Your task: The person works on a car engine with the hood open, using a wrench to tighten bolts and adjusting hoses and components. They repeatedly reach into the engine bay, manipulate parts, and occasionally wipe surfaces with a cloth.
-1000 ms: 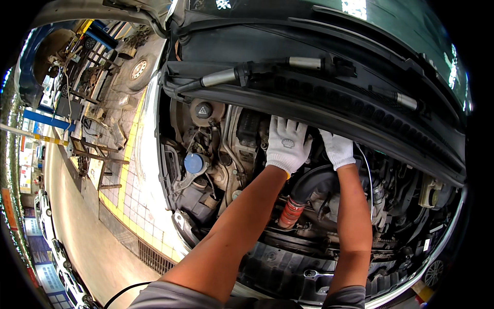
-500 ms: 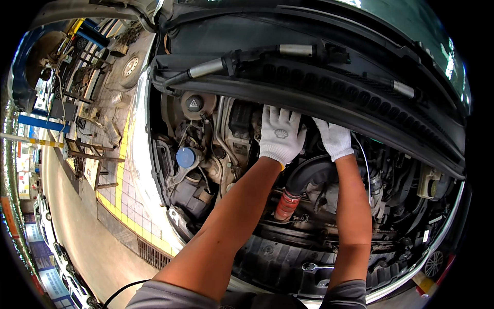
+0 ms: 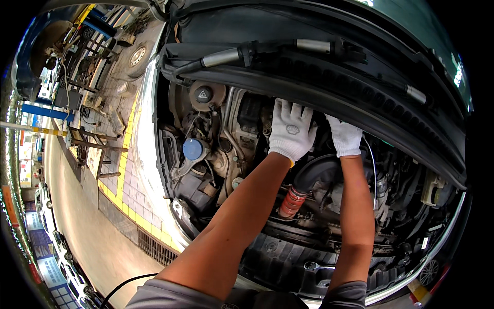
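Both my hands wear white knitted gloves and reach to the back of an engine bay, below the black cowl panel point(image 3: 288, 85). My left hand point(image 3: 293, 129) lies palm down with its fingers stretched out, their tips at the panel's lower edge; whatever sits under the palm is hidden. Just to its right, my right hand point(image 3: 346, 136) goes in under the same edge, so its fingers are mostly out of sight. A curved black air hose point(image 3: 315, 169) with a red ribbed sleeve point(image 3: 293, 202) runs below the hands. Beside my right wrist hangs a thin white cable point(image 3: 371, 154).
Black-and-silver stick-shaped parts, like ignition coils point(image 3: 221, 57), lie on the cowl. A ratchet wrench point(image 3: 318, 266) rests at the bay's front edge. Left of my hands are a blue round cap point(image 3: 192, 149) and a black reservoir cap point(image 3: 203, 94). A wheel point(image 3: 138, 55) lies on the workshop floor.
The whole view has shifted, so the car sits slightly farther right in it. Both hands stay at about the same place in the engine bay.
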Tool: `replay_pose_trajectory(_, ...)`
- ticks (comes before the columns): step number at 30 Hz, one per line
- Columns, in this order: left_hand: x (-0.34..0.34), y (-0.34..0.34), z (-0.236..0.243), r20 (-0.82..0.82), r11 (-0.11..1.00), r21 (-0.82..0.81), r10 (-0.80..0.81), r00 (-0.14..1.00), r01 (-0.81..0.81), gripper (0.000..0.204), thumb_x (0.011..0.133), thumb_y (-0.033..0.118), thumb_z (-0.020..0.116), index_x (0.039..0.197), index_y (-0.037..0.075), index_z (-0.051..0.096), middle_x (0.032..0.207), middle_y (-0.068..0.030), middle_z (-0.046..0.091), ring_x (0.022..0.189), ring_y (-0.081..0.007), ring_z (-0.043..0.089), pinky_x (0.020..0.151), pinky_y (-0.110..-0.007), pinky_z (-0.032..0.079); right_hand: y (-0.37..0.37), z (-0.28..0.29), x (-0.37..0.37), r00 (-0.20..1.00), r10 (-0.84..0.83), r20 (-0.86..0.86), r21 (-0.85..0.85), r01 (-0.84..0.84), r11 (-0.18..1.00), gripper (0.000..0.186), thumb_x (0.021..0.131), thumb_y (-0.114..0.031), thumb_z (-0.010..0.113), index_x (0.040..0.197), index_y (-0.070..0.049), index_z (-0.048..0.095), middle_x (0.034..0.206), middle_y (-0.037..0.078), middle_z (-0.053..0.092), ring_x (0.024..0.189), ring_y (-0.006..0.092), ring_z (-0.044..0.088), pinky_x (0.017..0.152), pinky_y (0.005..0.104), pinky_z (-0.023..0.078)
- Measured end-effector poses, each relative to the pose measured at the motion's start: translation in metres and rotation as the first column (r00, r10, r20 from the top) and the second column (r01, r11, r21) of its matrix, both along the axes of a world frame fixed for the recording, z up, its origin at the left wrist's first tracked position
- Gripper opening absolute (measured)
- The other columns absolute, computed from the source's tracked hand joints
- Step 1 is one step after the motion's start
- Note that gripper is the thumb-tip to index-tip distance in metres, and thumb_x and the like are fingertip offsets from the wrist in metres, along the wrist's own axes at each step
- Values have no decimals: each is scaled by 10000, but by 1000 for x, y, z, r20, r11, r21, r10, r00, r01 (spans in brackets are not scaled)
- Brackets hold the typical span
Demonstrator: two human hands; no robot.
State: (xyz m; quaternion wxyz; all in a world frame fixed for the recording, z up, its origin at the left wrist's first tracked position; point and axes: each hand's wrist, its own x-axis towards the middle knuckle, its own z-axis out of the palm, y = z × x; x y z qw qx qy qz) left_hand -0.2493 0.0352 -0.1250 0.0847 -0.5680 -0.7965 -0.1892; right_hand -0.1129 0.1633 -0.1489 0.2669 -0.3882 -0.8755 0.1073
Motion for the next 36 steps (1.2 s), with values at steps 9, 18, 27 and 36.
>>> replay_pose_trajectory(9, -1, 0, 1, 5, 1000, -24, 5, 1000, -5, 577, 972, 420, 651, 1434, 82, 582, 1463, -189, 545, 1429, -427, 465, 1262, -601, 286, 1, 8, 5, 999, 31, -15, -9, -31, 999, 433, 978, -429, 740, 1214, -66, 765, 1246, 196, 738, 1189, 392, 663, 1058, 483, 487)
replay_pose_trajectory(18, -2, -1, 0, -10, 1000, -30, 7, 1000, -7, 602, 972, 433, 645, 1453, 79, 572, 1477, -189, 542, 1435, -438, 460, 1265, -596, 278, 4, 19, 10, 964, 149, 219, 148, -184, 972, 448, 992, -462, 716, 1229, -85, 763, 1213, 194, 746, 1115, 401, 692, 1018, 497, 521)
replay_pose_trajectory(27, -1, -2, 4, 41, 999, 43, -1, 999, -1, 567, 941, 384, 687, 1398, 65, 585, 1445, -187, 543, 1419, -422, 445, 1265, -603, 277, 12, 7, 12, 917, 156, 366, 463, -325, 825, 372, 1035, -422, 636, 1167, -107, 783, 1157, 145, 769, 1086, 371, 709, 976, 484, 546)
replay_pose_trajectory(36, -1, -4, -3, 66, 1000, -5, 3, 998, -3, 677, 940, 418, 665, 1488, 39, 546, 1556, -256, 467, 1500, -511, 352, 1282, -624, 222, 6, 17, 4, 982, 142, 126, 69, -152, 986, 386, 1033, -382, 683, 1255, -74, 749, 1253, 156, 741, 1136, 378, 690, 1005, 489, 527)
